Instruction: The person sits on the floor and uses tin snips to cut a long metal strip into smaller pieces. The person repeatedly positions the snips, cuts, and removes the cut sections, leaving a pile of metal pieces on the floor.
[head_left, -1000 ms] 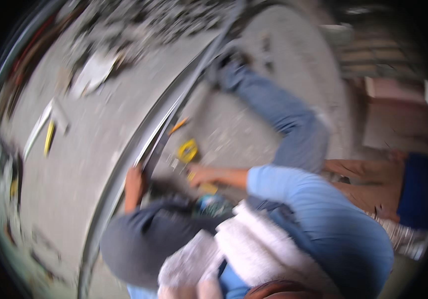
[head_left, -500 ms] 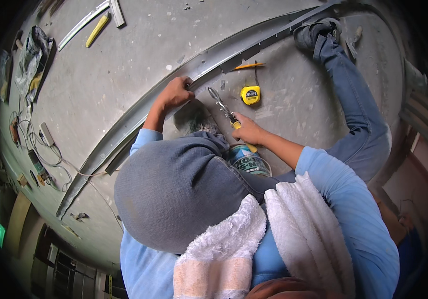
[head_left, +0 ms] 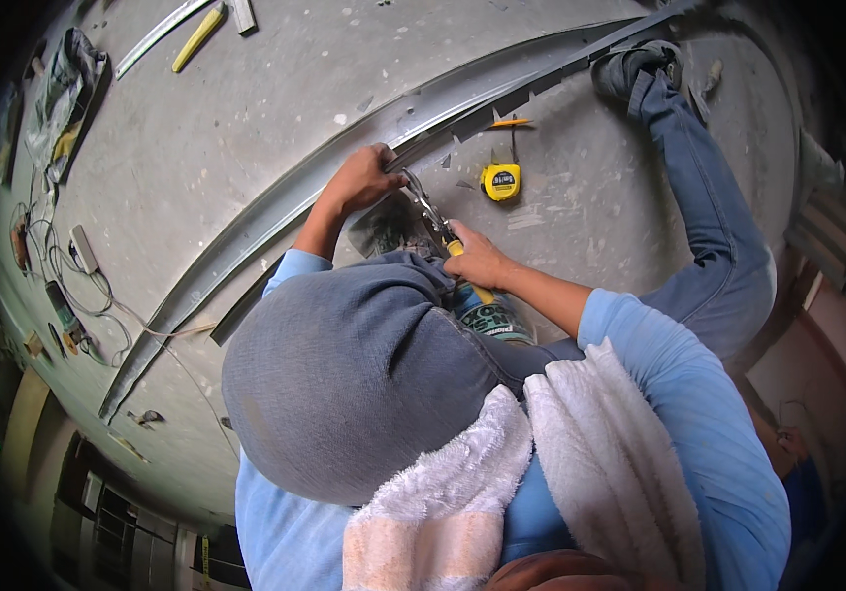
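Observation:
My left hand (head_left: 360, 180) is closed on the edge of a long thin metal channel (head_left: 497, 101), which slants up to the far right near my shoe. My right hand (head_left: 478, 260) grips the yellow handles of metal snips (head_left: 430, 211). The jaws of the snips reach the channel's edge, right beside my left fingers; whether they bite into the metal I cannot make out. Several notches show along the channel's near edge. Under the channel lies a wider metal track (head_left: 270, 217), running across the floor. A yellow tape measure (head_left: 501, 181) and an orange pencil (head_left: 513, 123) rest nearby.
A round bucket (head_left: 502, 323) stands below my right hand. At left lie a power tool (head_left: 65, 313), a power strip (head_left: 83, 249) with tangled cords, and a grey bag (head_left: 62, 98). A yellow-handled tool (head_left: 198, 37) is on the far floor. My leg (head_left: 704, 212) stretches out at right.
The snips have moved up and left, bringing their jaws to the channel's edge. My left hand has shifted slightly to the right along the metal.

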Motion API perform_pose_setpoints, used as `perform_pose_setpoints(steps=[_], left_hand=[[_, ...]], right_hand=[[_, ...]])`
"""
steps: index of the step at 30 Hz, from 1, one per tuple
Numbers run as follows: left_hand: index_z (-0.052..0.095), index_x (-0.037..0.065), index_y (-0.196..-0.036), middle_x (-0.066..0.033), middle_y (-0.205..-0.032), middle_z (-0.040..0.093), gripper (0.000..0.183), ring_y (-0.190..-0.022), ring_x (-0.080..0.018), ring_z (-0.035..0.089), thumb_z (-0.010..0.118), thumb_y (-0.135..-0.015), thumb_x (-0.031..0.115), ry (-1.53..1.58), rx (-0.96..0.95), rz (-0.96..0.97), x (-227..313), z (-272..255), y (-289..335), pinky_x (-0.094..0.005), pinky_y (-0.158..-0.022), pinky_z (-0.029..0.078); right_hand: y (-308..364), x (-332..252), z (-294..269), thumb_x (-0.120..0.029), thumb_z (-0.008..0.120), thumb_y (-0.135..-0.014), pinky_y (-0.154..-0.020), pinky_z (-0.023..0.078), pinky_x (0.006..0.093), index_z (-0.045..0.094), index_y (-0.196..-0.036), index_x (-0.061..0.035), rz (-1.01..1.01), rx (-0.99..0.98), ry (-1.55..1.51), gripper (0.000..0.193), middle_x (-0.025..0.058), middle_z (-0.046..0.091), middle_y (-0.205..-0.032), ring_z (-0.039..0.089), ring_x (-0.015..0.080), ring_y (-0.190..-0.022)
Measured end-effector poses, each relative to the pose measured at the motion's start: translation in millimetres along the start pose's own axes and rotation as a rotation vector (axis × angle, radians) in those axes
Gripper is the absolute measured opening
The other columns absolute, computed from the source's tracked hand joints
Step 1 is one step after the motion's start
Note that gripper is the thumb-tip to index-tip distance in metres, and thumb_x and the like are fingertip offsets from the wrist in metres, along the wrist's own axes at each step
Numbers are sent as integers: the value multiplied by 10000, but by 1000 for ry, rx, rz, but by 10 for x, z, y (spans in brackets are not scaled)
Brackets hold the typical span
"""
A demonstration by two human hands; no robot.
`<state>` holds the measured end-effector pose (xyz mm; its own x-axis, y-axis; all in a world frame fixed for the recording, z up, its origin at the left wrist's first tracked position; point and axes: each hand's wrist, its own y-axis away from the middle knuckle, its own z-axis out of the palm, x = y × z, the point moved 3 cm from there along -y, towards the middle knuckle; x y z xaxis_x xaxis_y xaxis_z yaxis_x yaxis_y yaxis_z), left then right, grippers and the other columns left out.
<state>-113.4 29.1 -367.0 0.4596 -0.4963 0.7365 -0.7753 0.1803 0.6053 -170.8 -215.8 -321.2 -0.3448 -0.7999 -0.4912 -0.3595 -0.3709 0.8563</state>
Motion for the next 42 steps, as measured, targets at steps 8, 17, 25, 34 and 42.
perform_pose_setpoints(steps=[8, 17, 25, 34, 42], left_hand=[[662, -64, -1083, -279, -962, 702, 497, -976, -403, 690, 836, -767, 277, -24, 55, 11, 9, 14, 12, -431, -849, 517], [637, -64, -1086, -256, -1019, 696, 467, -987, -364, 681, 828, -773, 225, -65, 69, 29, 39, 25, 10, -418, -855, 503], [632, -60, -1086, -256, -1005, 694, 467, -978, -362, 680, 832, -772, 221, -29, 39, -19, 54, 17, 3, -413, -848, 505], [637, -47, -1073, -262, -993, 699, 467, -982, -399, 679, 841, -763, 237, -44, 75, 34, 29, 22, 1, -429, -837, 514], [643, -47, -1065, -269, -987, 702, 473, -976, -416, 684, 846, -758, 250, -23, 82, 42, -5, 30, -25, -438, -829, 521]], right_hand=[[-19, -48, -8, -238, 690, -709, -1054, 440, 415, 366, -1478, 21, -4, 11, -12, 874, 314, 579, -1305, 565, 428, -1223], [-66, -67, -25, -242, 701, -714, -1069, 425, 417, 382, -1463, 13, -18, 18, 0, 852, 302, 575, -1309, 548, 428, -1239], [-115, -48, -30, -264, 700, -711, -1096, 403, 413, 362, -1474, 25, -47, 12, 5, 884, 309, 540, -1351, 520, 424, -1276], [-162, 19, -18, -294, 697, -713, -1107, 395, 410, 356, -1472, 46, -76, -36, -20, 899, 309, 543, -1340, 519, 422, -1276], [-124, -31, -57, -293, 700, -711, -1101, 398, 414, 373, -1462, 43, -45, -14, 28, 886, 319, 533, -1357, 514, 430, -1281]])
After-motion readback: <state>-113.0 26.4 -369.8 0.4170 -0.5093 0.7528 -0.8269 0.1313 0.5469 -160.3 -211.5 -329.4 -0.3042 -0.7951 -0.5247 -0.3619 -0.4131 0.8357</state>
